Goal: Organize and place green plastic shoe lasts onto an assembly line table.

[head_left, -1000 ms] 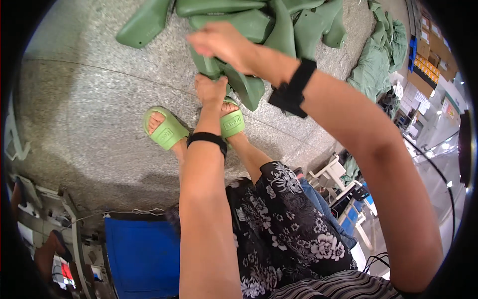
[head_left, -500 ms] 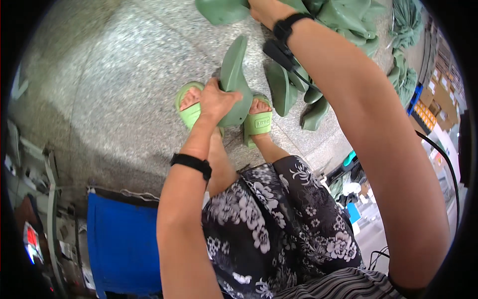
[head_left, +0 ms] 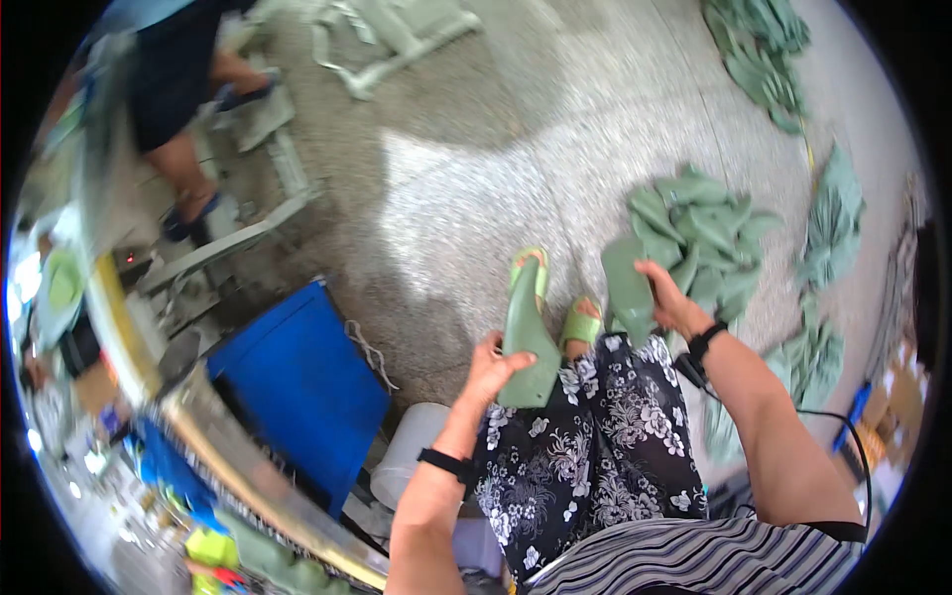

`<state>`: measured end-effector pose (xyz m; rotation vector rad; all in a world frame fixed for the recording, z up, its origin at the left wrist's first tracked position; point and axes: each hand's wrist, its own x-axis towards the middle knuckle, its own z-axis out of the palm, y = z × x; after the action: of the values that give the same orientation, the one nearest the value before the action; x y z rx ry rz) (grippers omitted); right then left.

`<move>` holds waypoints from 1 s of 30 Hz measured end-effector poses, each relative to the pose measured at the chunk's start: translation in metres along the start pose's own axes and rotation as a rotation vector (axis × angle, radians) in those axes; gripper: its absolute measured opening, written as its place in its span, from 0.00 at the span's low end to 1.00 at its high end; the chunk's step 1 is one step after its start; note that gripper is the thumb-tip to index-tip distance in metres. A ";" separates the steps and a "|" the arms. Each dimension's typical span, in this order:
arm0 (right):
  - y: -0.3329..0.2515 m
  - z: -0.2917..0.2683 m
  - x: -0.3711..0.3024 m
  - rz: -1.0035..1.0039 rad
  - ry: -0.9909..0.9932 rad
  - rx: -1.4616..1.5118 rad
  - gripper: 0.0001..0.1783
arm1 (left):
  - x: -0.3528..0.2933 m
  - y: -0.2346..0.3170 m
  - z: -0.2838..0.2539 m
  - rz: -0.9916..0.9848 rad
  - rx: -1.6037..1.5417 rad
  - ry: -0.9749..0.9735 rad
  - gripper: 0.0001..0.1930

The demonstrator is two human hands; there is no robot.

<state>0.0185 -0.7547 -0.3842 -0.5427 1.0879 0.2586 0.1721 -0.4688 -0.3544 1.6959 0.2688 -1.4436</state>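
Pile of green moulded pieces [head_left: 702,236], the landmark. Left hand [head_left: 496,367], below-left of the pile in view, is closed around a curved green piece [head_left: 530,332], thumb across it. Right hand [head_left: 669,299], just beside the pile's near-left edge, clasps a second green piece [head_left: 626,283] by its side. Judged hazard: smooth surfaces could let either piece slip should its one-handed grip loosen.

Gry flr [head_left: 625,89] w/ brt patch [head_left: 456,188]
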 end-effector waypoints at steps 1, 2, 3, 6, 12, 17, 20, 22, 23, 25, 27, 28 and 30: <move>-0.005 0.021 -0.027 0.046 -0.071 -0.058 0.31 | -0.026 -0.005 -0.002 0.026 -0.138 0.013 0.35; -0.004 0.035 -0.046 0.089 -0.153 -0.112 0.32 | -0.052 -0.008 -0.007 0.084 -0.173 0.004 0.34; -0.005 0.058 -0.071 0.150 -0.209 -0.154 0.33 | -0.079 -0.013 -0.010 0.065 -0.216 0.018 0.36; -0.010 0.088 -0.122 0.175 -0.211 -0.342 0.28 | -0.152 -0.010 0.000 0.170 -0.348 0.099 0.35; 0.009 0.132 -0.189 0.240 -0.231 -0.574 0.28 | -0.290 -0.026 0.005 0.287 -0.718 -0.050 0.29; 0.028 0.215 -0.256 0.299 -0.383 -0.802 0.23 | -0.346 -0.050 -0.025 0.422 -0.979 -0.023 0.26; 0.042 0.246 -0.253 0.218 -0.435 -1.003 0.26 | -0.374 -0.054 -0.062 0.545 -1.091 -0.024 0.24; 0.054 0.290 -0.262 0.244 -0.514 -1.084 0.26 | -0.386 -0.059 -0.094 0.659 -1.157 -0.035 0.24; 0.064 0.315 -0.267 0.203 -0.559 -1.110 0.27 | -0.393 -0.061 -0.108 0.672 -1.162 -0.048 0.24; 0.080 0.364 -0.255 0.103 -0.666 -1.165 0.28 | -0.404 -0.055 -0.141 0.710 -1.377 0.027 0.25; 0.092 0.418 -0.254 0.100 -0.765 -1.243 0.30 | -0.411 -0.053 -0.177 0.749 -1.533 -0.011 0.26; 0.097 0.450 -0.260 0.143 -0.809 -1.290 0.31 | -0.412 -0.052 -0.195 0.859 -1.545 -0.048 0.28; 0.111 0.501 -0.265 0.055 -0.849 -1.328 0.33 | -0.409 -0.043 -0.224 0.995 -1.683 -0.103 0.29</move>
<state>0.2328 -0.3757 -0.0042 -1.3974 -0.0399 1.1693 0.1755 -0.1366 -0.0241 0.1822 0.3374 -0.1874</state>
